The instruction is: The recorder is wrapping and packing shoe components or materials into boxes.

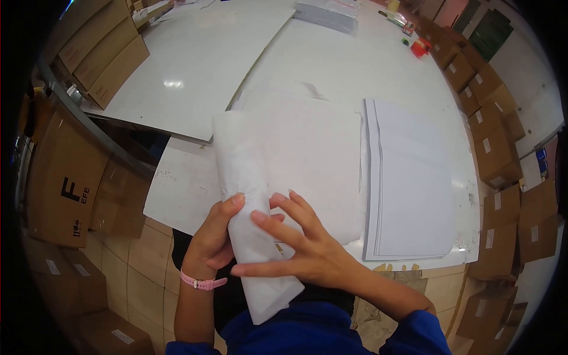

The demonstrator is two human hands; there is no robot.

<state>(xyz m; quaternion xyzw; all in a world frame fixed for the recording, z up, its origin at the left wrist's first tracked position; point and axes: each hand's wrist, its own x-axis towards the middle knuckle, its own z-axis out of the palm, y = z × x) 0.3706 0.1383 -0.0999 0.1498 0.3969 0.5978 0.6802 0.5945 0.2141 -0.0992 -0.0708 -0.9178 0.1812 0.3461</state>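
Observation:
A long white bundle [242, 160], folded or rolled from thin paper-like sheet, slants from the table edge toward my lap. My left hand [214, 236] is closed round its left side, the thumb pressing on top and the other fingers mostly hidden beneath. Over the lower right part of the bundle is my right hand [307, 245], its fingers spread and the fingertips at or just above the surface; firm contact is hard to make out. Flat white sheets [313, 160] lie on the table right behind the bundle.
A thick stack of white sheets [411, 183] lies right on the white table [331, 68]. A raised white board [189, 71] is at left, with cardboard boxes [118, 65] on it. A red tape dispenser [420, 47] stands far right. More cartons [497, 148] line the right side.

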